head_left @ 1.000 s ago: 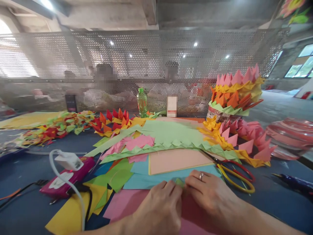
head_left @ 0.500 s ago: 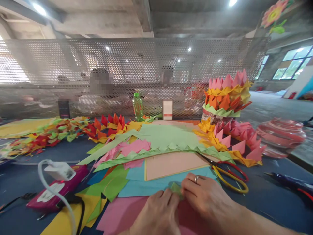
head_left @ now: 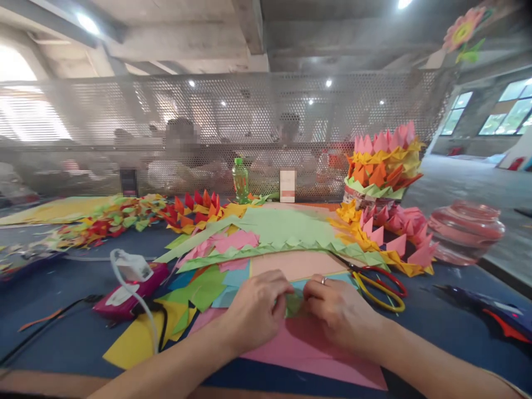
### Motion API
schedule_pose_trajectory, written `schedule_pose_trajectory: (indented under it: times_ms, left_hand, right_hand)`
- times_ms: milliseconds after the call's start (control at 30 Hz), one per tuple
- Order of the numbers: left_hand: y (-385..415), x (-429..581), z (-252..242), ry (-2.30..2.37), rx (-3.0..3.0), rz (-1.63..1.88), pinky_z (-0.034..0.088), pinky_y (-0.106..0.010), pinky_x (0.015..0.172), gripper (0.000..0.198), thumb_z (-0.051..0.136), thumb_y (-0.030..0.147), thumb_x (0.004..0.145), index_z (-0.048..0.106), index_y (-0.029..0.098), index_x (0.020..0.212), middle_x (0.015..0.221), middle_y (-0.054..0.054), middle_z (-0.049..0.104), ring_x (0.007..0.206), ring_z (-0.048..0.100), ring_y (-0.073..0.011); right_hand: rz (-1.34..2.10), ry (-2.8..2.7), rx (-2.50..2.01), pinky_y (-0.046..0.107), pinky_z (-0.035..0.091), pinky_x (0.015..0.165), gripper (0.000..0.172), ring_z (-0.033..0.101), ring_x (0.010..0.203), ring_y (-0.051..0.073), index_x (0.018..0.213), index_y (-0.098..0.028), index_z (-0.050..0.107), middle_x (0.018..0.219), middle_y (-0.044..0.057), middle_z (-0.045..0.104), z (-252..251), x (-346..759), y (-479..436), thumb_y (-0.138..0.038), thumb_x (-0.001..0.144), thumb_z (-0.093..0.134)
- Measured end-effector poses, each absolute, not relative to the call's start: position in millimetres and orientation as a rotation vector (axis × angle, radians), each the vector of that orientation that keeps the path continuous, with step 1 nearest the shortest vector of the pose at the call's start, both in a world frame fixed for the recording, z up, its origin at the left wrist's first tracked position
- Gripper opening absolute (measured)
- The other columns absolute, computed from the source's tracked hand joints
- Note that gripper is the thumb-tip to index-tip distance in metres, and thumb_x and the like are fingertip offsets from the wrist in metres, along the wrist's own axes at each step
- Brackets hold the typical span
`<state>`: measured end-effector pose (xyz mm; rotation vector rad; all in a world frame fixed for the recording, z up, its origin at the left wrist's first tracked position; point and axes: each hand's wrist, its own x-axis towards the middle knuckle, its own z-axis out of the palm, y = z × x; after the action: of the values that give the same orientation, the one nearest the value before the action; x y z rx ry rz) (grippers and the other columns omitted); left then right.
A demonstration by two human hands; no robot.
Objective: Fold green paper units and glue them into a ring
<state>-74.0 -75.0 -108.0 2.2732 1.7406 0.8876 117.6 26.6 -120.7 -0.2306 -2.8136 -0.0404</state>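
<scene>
Between my two hands is a small piece of green paper (head_left: 294, 305), over a pink sheet (head_left: 299, 346). My left hand (head_left: 260, 305), fingers curled, pinches its left side. On the other side, my right hand (head_left: 336, 307), with a ring on one finger, closes on the paper's right edge. The fingers hide much of the piece, so its folds are hard to make out. Just beyond lie a peach sheet (head_left: 286, 266) and a strip of green folded points (head_left: 249, 254). Scissors (head_left: 380, 288) with red and yellow handles rest right of my right hand.
A purple power strip (head_left: 131, 293) with a white charger sits at left. A glue gun (head_left: 486, 310) lies at right, near a pink transparent bowl (head_left: 465, 233). Tiered paper petals (head_left: 382, 166) and a green bottle (head_left: 240, 182) stand before a perforated screen (head_left: 257, 111).
My left hand has lifted and turned, and shows more forearm. The green paper stays between both hands. The camera view has shifted, bringing more of the pink sheet and the table's front edge into sight.
</scene>
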Motion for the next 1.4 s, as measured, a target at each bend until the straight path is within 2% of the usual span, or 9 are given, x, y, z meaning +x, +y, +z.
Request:
schedule_pose_trajectory:
  times_ms: [167, 300, 500, 667, 767, 967, 1133, 1233, 1400]
  left_hand:
    - [-65, -76, -109, 1.886, 2.083, 0.81, 0.043, -0.027, 0.074, 0.01, 0.063, 0.023, 0.084, 0.069, 0.017, 0.09, 0.087, -0.004, 0.065, 0.084, 0.06, -0.0187]
    - [-60, -76, -112, 1.836, 2.076, 0.729, 0.041, -0.025, 0.072, 0.026, 0.071, 0.017, 0.069, 0.067, 0.019, 0.095, 0.089, -0.001, 0.062, 0.082, 0.058, -0.0176]
    - [-55, -71, -112, 1.808, 2.004, 0.722, 0.035, -0.024, 0.061, 0.025, 0.074, 0.019, 0.062, 0.061, 0.018, 0.084, 0.08, 0.002, 0.059, 0.072, 0.052, -0.0155]
    - [-55, -60, -113, 1.758, 1.891, 0.813, 0.031, -0.021, 0.052, 0.034, 0.074, 0.019, 0.066, 0.055, 0.019, 0.094, 0.072, 0.005, 0.058, 0.063, 0.053, -0.0123]
    - [-52, -54, -109, 1.721, 1.869, 0.877, 0.034, -0.02, 0.052, 0.037, 0.075, 0.028, 0.072, 0.052, 0.018, 0.099, 0.071, 0.005, 0.057, 0.061, 0.052, -0.0109]
    - [-30, -58, -67, 1.54, 2.017, 0.794, 0.049, -0.021, 0.07, 0.038, 0.079, 0.024, 0.071, 0.06, 0.015, 0.102, 0.091, -0.002, 0.067, 0.08, 0.061, -0.0126]
    - [28, -53, -44, 1.661, 2.144, 0.759, 0.052, -0.035, 0.087, 0.021, 0.058, 0.026, 0.095, 0.061, 0.011, 0.109, 0.105, -0.01, 0.068, 0.096, 0.064, -0.0183]
    - [71, -26, -46, 1.685, 2.269, 0.586, 0.054, -0.044, 0.089, 0.026, 0.062, 0.032, 0.095, 0.062, 0.014, 0.114, 0.114, -0.008, 0.064, 0.102, 0.063, -0.0229]
    - [127, 37, -59, 1.638, 2.432, 0.179, 0.053, -0.046, 0.091, 0.033, 0.061, 0.033, 0.096, 0.058, 0.016, 0.124, 0.126, -0.01, 0.059, 0.109, 0.061, -0.0252]
  right_hand:
    - [0.014, -2.759, -0.198, 0.03, 0.041, 0.069, 0.028, 0.056, 0.074, 0.02, 0.078, -0.016, 0.07, 0.082, 0.008, 0.065, -120, 117, 27, -0.001, 0.085, 0.047]
    - [0.12, -2.703, -0.238, 0.031, 0.042, 0.077, 0.028, 0.056, 0.085, 0.022, 0.082, -0.016, 0.069, 0.088, 0.008, 0.066, -114, 119, 29, -0.002, 0.087, 0.045]
    - [0.345, -2.57, -0.444, 0.034, 0.042, 0.087, 0.025, 0.058, 0.099, 0.022, 0.102, -0.018, 0.066, 0.103, 0.009, 0.067, -106, 117, 32, -0.011, 0.093, 0.044]
    - [0.628, -2.625, -0.518, 0.026, 0.043, 0.064, 0.025, 0.063, 0.076, 0.019, 0.087, -0.017, 0.069, 0.083, 0.005, 0.071, -106, 116, 35, -0.039, 0.092, 0.058]
    - [0.77, -2.668, -0.503, 0.022, 0.038, 0.055, 0.024, 0.062, 0.066, 0.016, 0.081, -0.017, 0.07, 0.073, 0.0, 0.07, -105, 118, 36, -0.038, 0.088, 0.063]
    - [0.785, -2.618, -0.577, 0.023, 0.034, 0.057, 0.025, 0.054, 0.064, 0.014, 0.073, -0.015, 0.066, 0.067, -0.001, 0.064, -89, 138, 50, -0.034, 0.088, 0.06]
    - [0.736, -2.586, -0.678, 0.026, 0.036, 0.063, 0.018, 0.055, 0.067, 0.015, 0.074, -0.015, 0.066, 0.071, 0.002, 0.066, -85, 154, 53, -0.025, 0.086, 0.058]
    - [0.789, -2.63, -0.663, 0.024, 0.035, 0.059, 0.015, 0.054, 0.064, 0.014, 0.076, -0.016, 0.067, 0.071, 0.001, 0.067, -91, 151, 43, -0.025, 0.085, 0.06]
    - [0.869, -2.656, -0.595, 0.022, 0.033, 0.058, 0.011, 0.053, 0.063, 0.012, 0.091, -0.019, 0.068, 0.074, -0.001, 0.068, -97, 148, 31, -0.021, 0.082, 0.061]
